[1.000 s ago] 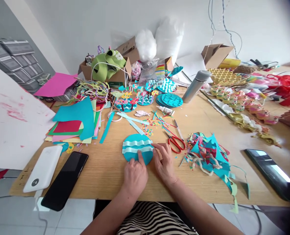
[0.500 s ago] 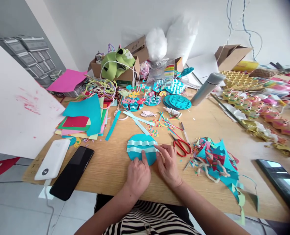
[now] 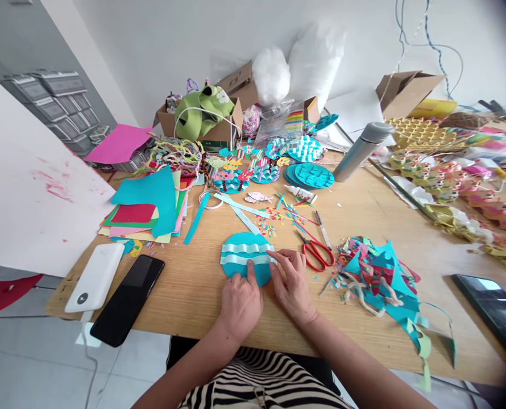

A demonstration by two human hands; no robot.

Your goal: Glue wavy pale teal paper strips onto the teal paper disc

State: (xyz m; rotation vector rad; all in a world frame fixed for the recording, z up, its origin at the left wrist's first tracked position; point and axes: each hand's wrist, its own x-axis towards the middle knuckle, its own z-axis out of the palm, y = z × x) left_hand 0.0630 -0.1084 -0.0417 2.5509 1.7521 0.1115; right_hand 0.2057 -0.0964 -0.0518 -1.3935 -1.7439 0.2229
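A round blue paper disc [image 3: 237,271] lies flat on the bench [image 3: 185,307], close to the near edge and in front of the person, with two pale wavy strips [image 3: 241,249] across it, one above the other. Both forearms reach in from the near edge, wrists low over the bench. The left hand [image 3: 241,304] has its index finger stretched forward onto the lower strip, the other fingers curled under; their undersides are hidden, so how tightly they close cannot be told. The right hand [image 3: 291,282] is partly open at the disc's right edge, index finger and thumb apart near the strip ends. The hands cover parts of the disc's lower and right rim.

Just right of the right hand are red-handled scissors [image 3: 318,255], with a pen [image 3: 323,230] beyond and a heap of paper scraps [image 3: 378,278] further right. Past the disc's far edge lie loose pale strips [image 3: 245,218], confetti [image 3: 266,228] and a glue bottle [image 3: 301,194]. A black phone [image 3: 127,301] lies well to the left.
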